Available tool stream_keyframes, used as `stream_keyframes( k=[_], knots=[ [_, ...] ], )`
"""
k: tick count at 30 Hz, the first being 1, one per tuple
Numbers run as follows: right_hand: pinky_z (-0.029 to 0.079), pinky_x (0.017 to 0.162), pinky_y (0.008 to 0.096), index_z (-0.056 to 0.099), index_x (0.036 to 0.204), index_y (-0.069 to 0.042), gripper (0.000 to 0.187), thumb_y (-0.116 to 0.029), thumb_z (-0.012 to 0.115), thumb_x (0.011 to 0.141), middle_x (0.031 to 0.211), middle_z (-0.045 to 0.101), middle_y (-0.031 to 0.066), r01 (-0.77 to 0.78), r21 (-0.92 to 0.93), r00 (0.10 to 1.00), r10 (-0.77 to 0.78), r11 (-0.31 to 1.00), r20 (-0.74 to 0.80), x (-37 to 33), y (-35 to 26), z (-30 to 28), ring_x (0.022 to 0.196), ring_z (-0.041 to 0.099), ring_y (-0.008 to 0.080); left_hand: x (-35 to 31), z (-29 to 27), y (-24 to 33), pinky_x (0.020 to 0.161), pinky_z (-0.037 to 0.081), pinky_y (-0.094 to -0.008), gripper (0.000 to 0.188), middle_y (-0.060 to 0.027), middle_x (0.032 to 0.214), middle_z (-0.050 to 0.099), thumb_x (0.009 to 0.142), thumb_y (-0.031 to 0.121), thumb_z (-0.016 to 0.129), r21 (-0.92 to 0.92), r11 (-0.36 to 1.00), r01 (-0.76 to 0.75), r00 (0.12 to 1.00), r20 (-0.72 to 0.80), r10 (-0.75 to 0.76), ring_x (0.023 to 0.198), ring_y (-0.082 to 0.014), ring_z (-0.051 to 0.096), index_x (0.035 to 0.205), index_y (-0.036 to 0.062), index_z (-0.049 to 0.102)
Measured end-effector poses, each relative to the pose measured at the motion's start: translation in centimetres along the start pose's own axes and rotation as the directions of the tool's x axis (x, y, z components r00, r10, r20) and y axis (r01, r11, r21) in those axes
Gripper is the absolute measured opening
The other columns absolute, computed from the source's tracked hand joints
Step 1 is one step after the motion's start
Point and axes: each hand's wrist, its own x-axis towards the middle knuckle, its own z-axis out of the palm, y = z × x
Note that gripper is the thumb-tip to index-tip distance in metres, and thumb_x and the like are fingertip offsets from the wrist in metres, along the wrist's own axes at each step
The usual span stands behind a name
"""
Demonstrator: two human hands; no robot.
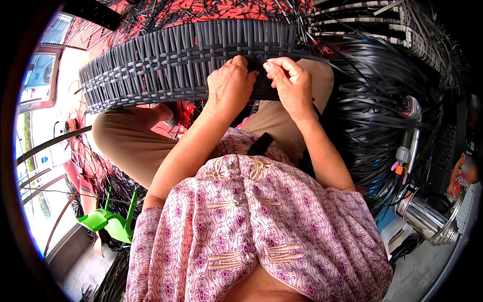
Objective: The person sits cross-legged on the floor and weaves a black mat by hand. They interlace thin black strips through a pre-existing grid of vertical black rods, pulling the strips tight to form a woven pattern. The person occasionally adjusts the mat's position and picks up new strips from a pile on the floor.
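dark grey synthetic weave forms the curved panel (193,56), which i locate across the front of the bent legs (136,146), its lower edge at the left knee. left hand (230,84): set against the weave toward the panel's right end, fingers curled; from my station i cannot tell whether they are clamped on a strand. right hand (291,83): positioned just beside the left, thumb and forefinger tips together in front of the panel; any strand between them is too small for me to confirm. right of the legs, i register loose black strips (367,95), with a grey and red tool (410,108) resting on them. a metal container (422,211) sits near the tool; green plastic scoops (118,227) are at lower left.
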Motion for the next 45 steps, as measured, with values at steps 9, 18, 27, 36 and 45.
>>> stream_keyframes(
  k=[9,18,27,36,45],
  knots=[
    [0.054,0.068,0.0429,0.067,0.084,-0.001,0.011,-0.01,0.069,0.089,0.081,0.072,0.0168,0.22,-0.378,0.971,-0.24,0.899,-0.006,0.1,1.3,1.4,0.074,0.069,0.0351,-0.1,0.8,-1.1,0.075,0.056,-0.0449,0.024,-0.0206,0.084,0.072,0.084,0.016,0.068,-0.192,0.98,0.045,0.999,-0.009,-0.048,0.083,-0.0386,0.071,0.099,-0.0023,0.067],
    [0.054,0.076,0.0486,0.073,0.087,-0.004,0.015,-0.016,0.065,0.091,0.087,0.072,0.0172,0.251,-0.538,0.965,-0.166,0.805,0.203,1.0,1.1,1.0,0.084,0.069,0.0382,-0.3,-0.5,-1.7,0.079,0.056,-0.0444,0.029,-0.0187,0.097,0.072,0.086,0.016,0.069,-0.173,0.983,-0.06,0.997,0.041,0.068,0.089,-0.0377,0.07,0.111,0.0002,0.069],
    [0.054,0.075,0.0467,0.073,0.085,-0.004,0.016,-0.018,0.068,0.09,0.083,0.071,0.0155,0.267,-0.56,0.963,-0.203,0.785,0.176,0.7,1.1,1.6,0.083,0.069,0.036,0.8,-1.9,-3.3,0.074,0.053,-0.0411,0.017,-0.0151,0.088,0.069,0.082,0.013,0.075,-0.335,0.929,-0.155,0.977,0.091,0.195,0.083,-0.0348,0.068,0.093,0.0002,0.071],
    [0.057,0.083,0.0375,0.07,0.109,-0.006,0.023,-0.016,0.076,0.088,0.111,0.068,0.0127,0.361,-0.107,0.928,-0.346,0.926,0.136,-1.2,-2.7,2.4,0.095,0.068,0.0298,-2.6,-8.5,-2.6,0.061,0.048,-0.0309,0.013,-0.009,0.078,0.064,0.085,0.008,0.073,-0.433,0.9,-0.042,0.99,0.105,0.097,0.064,-0.0153,0.06,0.089,-0.0022,0.068],
    [0.053,0.064,0.031,0.072,0.094,0.001,0.01,-0.008,0.074,0.09,0.078,0.07,0.0109,0.16,-0.018,0.983,-0.158,0.987,0.09,-1.3,-0.7,3.4,0.069,0.069,0.0216,-2.2,-5.4,-4.7,0.06,0.051,-0.0251,0.02,-0.0041,0.077,0.069,0.095,0.016,0.069,-0.63,0.72,0.29,0.956,0.152,-0.252,0.066,-0.0109,0.066,0.103,-0.0021,0.072]
  ],
)
